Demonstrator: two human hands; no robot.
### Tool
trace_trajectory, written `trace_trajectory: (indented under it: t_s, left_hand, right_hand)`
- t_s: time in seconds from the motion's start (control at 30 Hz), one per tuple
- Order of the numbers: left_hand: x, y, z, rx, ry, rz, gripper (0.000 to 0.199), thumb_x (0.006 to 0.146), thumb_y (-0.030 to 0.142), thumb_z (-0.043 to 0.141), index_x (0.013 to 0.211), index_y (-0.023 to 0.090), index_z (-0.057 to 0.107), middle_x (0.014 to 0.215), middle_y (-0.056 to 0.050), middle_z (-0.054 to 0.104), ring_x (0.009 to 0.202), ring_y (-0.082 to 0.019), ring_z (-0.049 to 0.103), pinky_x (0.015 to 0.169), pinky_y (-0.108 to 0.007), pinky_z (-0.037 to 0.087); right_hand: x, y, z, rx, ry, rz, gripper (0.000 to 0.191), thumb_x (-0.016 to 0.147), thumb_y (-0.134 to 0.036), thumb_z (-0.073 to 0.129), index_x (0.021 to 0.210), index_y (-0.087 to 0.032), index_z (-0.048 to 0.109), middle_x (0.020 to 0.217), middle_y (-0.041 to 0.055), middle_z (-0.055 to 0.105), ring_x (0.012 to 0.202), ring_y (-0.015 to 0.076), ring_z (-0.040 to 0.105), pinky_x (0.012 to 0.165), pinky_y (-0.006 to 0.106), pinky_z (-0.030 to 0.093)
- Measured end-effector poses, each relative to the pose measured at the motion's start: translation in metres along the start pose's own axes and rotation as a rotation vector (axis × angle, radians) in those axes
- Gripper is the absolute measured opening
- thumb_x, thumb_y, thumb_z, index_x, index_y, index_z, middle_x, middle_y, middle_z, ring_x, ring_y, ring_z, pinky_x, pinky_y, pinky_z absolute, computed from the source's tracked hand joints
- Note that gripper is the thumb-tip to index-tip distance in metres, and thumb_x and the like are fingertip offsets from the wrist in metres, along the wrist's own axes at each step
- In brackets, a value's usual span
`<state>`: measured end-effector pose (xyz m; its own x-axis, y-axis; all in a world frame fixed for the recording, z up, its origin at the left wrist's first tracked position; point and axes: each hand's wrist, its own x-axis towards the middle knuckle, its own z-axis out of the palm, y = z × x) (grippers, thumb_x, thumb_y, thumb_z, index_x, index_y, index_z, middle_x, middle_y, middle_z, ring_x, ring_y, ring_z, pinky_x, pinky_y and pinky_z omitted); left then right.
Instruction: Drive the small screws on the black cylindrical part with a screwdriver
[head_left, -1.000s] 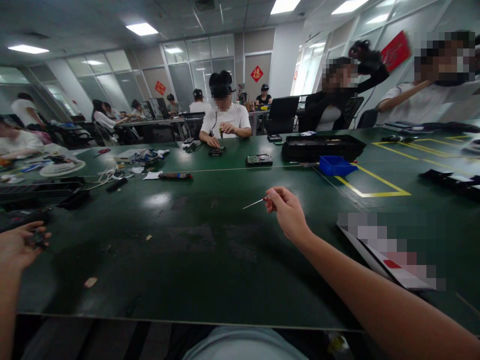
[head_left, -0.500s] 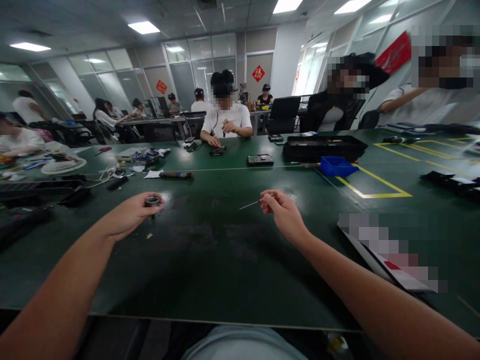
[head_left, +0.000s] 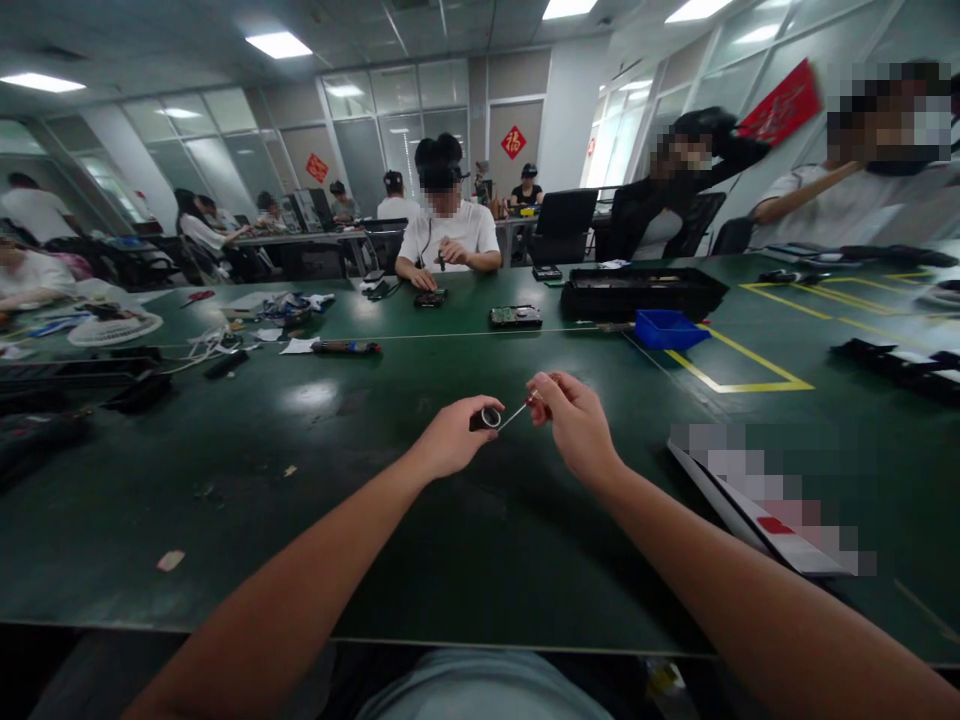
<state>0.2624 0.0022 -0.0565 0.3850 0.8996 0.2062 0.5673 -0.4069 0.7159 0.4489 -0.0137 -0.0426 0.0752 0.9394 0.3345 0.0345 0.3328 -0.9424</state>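
Note:
My left hand (head_left: 452, 438) is closed around a small black cylinder with a silver rim (head_left: 488, 418), its round end facing right. In my right hand (head_left: 576, 422) is a thin screwdriver (head_left: 514, 415), pinched by its handle, of which a red part shows between the fingers. The metal shaft slants down and left, its tip close to the cylinder's rim. Whether the tip touches the cylinder I cannot tell. Both hands are held over the middle of the green table (head_left: 420, 570).
Across the table a person (head_left: 450, 235) works on a small dark device. A hard drive (head_left: 515, 316), a blue tray (head_left: 670, 330) and a long black bin (head_left: 645, 297) lie beyond my hands. Papers (head_left: 757, 510) lie right; a dark pen-like tool (head_left: 346, 347) and cables lie left.
My left hand has moved right with the black cylinder, from well apart to beside the screwdriver tip. The cylinder's opening has turned toward the right. My right hand has barely moved.

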Motion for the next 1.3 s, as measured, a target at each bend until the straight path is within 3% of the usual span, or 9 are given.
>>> trace_trajectory:
  t_s: [0.13,0.23,0.37,0.57,0.77,0.9,1.07,1.17,1.3]
  left_hand:
    - [-0.003,-0.010,0.010,0.096,0.057,0.042,0.040,0.082,0.013,0.068,0.121,0.021,0.064,0.122,-0.010,0.067,0.117,-0.029,0.059,0.111,-0.052,0.035]
    - [-0.006,-0.019,0.007,0.062,0.068,0.047,0.031,0.084,0.016,0.068,0.116,0.019,0.066,0.120,-0.010,0.068,0.114,-0.027,0.060,0.108,-0.047,0.040]
    - [-0.010,-0.025,0.001,-0.002,0.087,0.022,0.035,0.086,0.019,0.068,0.120,0.022,0.066,0.125,-0.008,0.066,0.117,-0.026,0.060,0.106,-0.043,0.044]
    - [-0.011,-0.028,0.001,-0.010,0.108,0.029,0.038,0.087,0.020,0.066,0.126,0.022,0.064,0.129,-0.009,0.065,0.122,-0.026,0.058,0.110,-0.045,0.040]
    - [-0.010,-0.029,0.002,-0.028,0.120,0.033,0.039,0.087,0.019,0.066,0.126,0.023,0.064,0.131,-0.008,0.065,0.124,-0.025,0.058,0.113,-0.045,0.039]
    - [-0.011,-0.031,0.001,-0.027,0.127,0.050,0.039,0.087,0.021,0.067,0.126,0.023,0.065,0.130,-0.008,0.065,0.123,-0.026,0.058,0.111,-0.047,0.039]
    - [-0.011,-0.033,0.001,-0.010,0.130,0.066,0.039,0.088,0.023,0.067,0.127,0.024,0.064,0.130,-0.008,0.065,0.123,-0.026,0.058,0.111,-0.046,0.040]
    - [-0.011,-0.033,0.000,0.006,0.117,0.071,0.040,0.088,0.024,0.067,0.128,0.023,0.063,0.130,-0.008,0.065,0.123,-0.026,0.058,0.110,-0.046,0.040]
    - [-0.012,-0.033,-0.001,0.010,0.130,0.069,0.040,0.088,0.024,0.068,0.127,0.024,0.064,0.129,-0.008,0.066,0.122,-0.026,0.058,0.110,-0.045,0.041]
  right_hand:
    - [0.001,0.001,0.002,0.073,0.039,0.046,0.026,0.089,-0.045,0.059,0.088,-0.020,0.065,0.072,0.0011,0.062,0.063,0.0152,0.058,0.062,0.031,0.048]
    - [0.001,0.004,0.003,0.055,0.050,0.037,0.025,0.088,-0.045,0.060,0.089,-0.020,0.065,0.079,0.0036,0.066,0.069,0.0167,0.062,0.067,0.033,0.050]
    - [-0.001,0.006,0.003,-0.011,0.023,0.013,0.024,0.089,-0.044,0.059,0.090,-0.021,0.066,0.080,0.0042,0.068,0.072,0.0178,0.064,0.071,0.034,0.052]
    - [-0.002,0.007,0.002,-0.013,0.062,-0.026,0.023,0.092,-0.042,0.056,0.088,-0.021,0.063,0.079,0.0034,0.066,0.071,0.0170,0.062,0.070,0.034,0.051]
    - [-0.003,0.013,0.005,-0.112,-0.009,-0.046,0.026,0.092,-0.046,0.056,0.094,-0.022,0.064,0.082,0.0043,0.070,0.075,0.0184,0.067,0.072,0.035,0.053]
    - [-0.005,0.008,0.004,-0.266,-0.009,-0.059,0.032,0.091,-0.052,0.058,0.082,-0.022,0.065,0.073,0.0028,0.070,0.067,0.0177,0.065,0.065,0.032,0.049]
    - [-0.006,0.006,0.001,-0.528,0.036,-0.123,0.050,0.087,-0.060,0.060,0.054,-0.024,0.050,0.049,-0.0017,0.053,0.048,0.0139,0.047,0.052,0.030,0.033]
    - [-0.007,0.008,0.001,-0.554,0.031,-0.177,0.048,0.088,-0.058,0.061,0.055,-0.024,0.049,0.049,-0.0024,0.050,0.048,0.0138,0.045,0.052,0.030,0.031]
    - [-0.006,0.007,0.001,-0.535,-0.001,-0.199,0.035,0.089,-0.052,0.061,0.069,-0.024,0.059,0.057,-0.0013,0.058,0.053,0.0155,0.052,0.055,0.031,0.036]
